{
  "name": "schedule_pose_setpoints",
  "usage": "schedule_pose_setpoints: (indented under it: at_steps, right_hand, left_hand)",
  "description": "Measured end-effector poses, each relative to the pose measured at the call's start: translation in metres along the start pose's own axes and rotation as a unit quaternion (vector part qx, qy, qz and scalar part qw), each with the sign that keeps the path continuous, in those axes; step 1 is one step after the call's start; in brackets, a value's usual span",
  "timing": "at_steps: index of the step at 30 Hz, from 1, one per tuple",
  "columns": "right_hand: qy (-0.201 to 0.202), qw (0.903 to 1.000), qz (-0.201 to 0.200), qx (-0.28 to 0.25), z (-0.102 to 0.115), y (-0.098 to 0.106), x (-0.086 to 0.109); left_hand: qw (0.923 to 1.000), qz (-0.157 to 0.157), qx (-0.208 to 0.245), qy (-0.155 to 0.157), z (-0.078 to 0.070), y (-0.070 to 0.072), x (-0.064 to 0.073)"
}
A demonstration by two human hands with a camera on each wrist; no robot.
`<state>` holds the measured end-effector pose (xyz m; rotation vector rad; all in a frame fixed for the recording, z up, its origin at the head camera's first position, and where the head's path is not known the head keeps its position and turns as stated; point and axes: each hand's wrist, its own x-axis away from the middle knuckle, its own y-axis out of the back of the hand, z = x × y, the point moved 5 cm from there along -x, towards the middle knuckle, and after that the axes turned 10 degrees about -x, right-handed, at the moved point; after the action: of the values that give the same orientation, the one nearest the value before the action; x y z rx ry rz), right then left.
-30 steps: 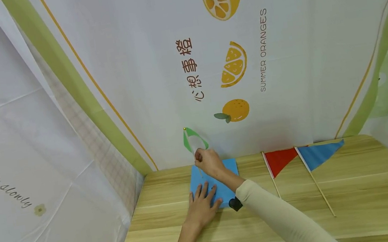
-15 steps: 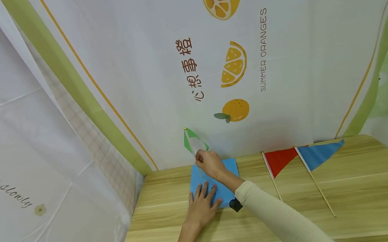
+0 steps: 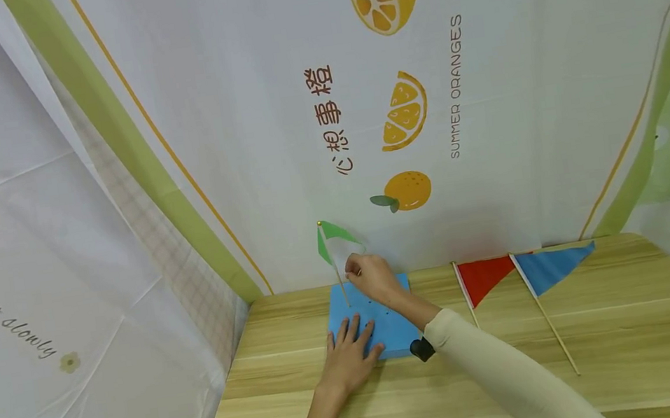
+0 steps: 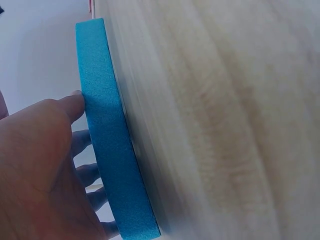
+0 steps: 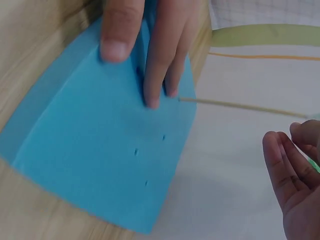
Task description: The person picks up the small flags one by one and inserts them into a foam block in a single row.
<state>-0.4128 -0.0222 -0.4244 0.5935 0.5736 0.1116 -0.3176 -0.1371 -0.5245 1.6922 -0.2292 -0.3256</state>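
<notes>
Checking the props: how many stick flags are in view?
3. A green-and-white flag stands slightly tilted in the flat blue foam block; a red triangular flag and a blue triangular flag lie right of it on the wooden table. No others show.

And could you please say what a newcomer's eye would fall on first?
Probably the green-and-white flag, beside the right hand, rising from the blue block. Next come the red flag and blue flag on the table to its right, and printed oranges on the backdrop.
</notes>
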Motion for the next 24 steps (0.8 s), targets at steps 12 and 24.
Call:
schedule_pose_setpoints:
  at_steps: [12,24]
  right_hand:
    - [-0.06,0.9978,0.018,-0.023,-0.037,0.06,0.038]
    - [-0.079,0.9968,-0.008,-0.006,-0.093,0.123,0.091]
  left_hand:
    - [1.0,0.002,0.009,0.002,-0.004,-0.002,0.001]
    - [0.9997,-0.008,0.025,-0.005,-0.002,-0.001,0.002]
